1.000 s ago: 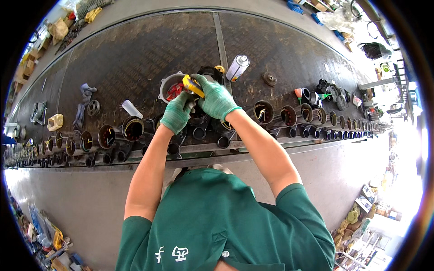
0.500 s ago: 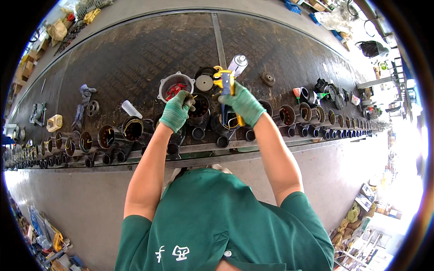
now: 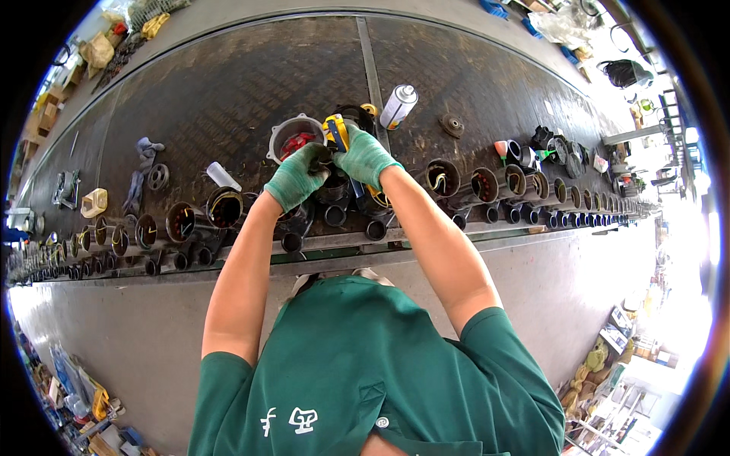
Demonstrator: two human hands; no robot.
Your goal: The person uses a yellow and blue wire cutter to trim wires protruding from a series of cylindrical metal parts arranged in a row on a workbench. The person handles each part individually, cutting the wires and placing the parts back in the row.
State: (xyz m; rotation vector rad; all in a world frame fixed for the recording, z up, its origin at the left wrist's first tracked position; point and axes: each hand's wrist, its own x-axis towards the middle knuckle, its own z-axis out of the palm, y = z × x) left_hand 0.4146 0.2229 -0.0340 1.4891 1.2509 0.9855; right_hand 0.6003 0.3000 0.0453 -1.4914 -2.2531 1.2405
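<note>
My right hand (image 3: 366, 158), in a green glove, grips a yellow and blue hand tool that looks like a wire stripper (image 3: 335, 133). Its head points up and away from me, and its handles run down beside my wrist. Close against it on the left, my gloved left hand (image 3: 298, 178) is closed with its fingertips pinched, seemingly on a thin wire that my fingers mostly hide. Both hands are over a dark cylindrical motor housing (image 3: 331, 190) near the bench's front edge. Just beyond my left hand sits a grey metal bowl-shaped cover (image 3: 275, 144) containing small red pieces (image 3: 296, 142).
Motor housings (image 3: 441, 178) stand in a long row along the front of the dark bench (image 3: 251, 68). A spray can (image 3: 399, 106) stands beyond my right hand. A clear bottle (image 3: 223, 176), a yellowish cut-open container (image 3: 94, 203) and a round metal part (image 3: 452, 125) lie around.
My right hand has moved left and turned with the wire stripper, bringing it beside my left hand. My left hand has stayed nearly in place, turning slightly.
</note>
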